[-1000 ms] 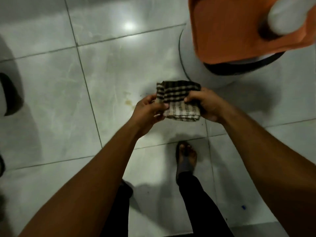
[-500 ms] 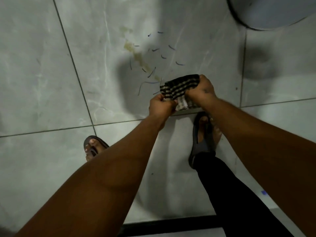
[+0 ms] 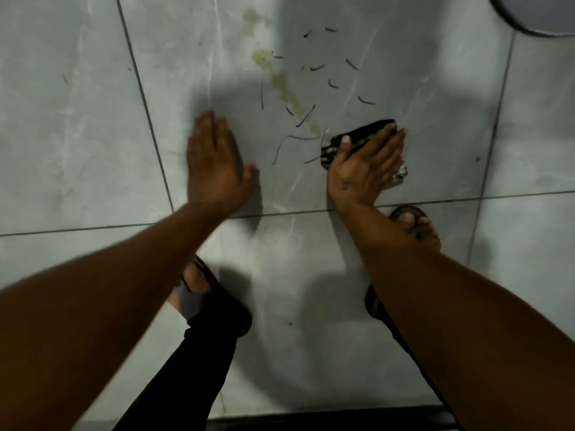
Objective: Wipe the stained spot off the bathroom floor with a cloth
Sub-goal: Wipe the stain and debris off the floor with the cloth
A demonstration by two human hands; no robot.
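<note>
A yellowish stain runs diagonally across a grey floor tile, with several dark strands scattered around it. My right hand lies flat on the folded checked cloth, pressing it to the floor just right of the stain's lower end. Most of the cloth is hidden under the palm. My left hand rests flat on the tile to the left of the stain, fingers together, holding nothing.
A round white base shows at the top right corner. My feet in dark sandals stand on the tile below the hands. A dark strip runs along the bottom edge.
My left hand let go of the cloth and moved left onto the floor. My right hand brought the cloth down and pressed it to the tile beside the stain.
</note>
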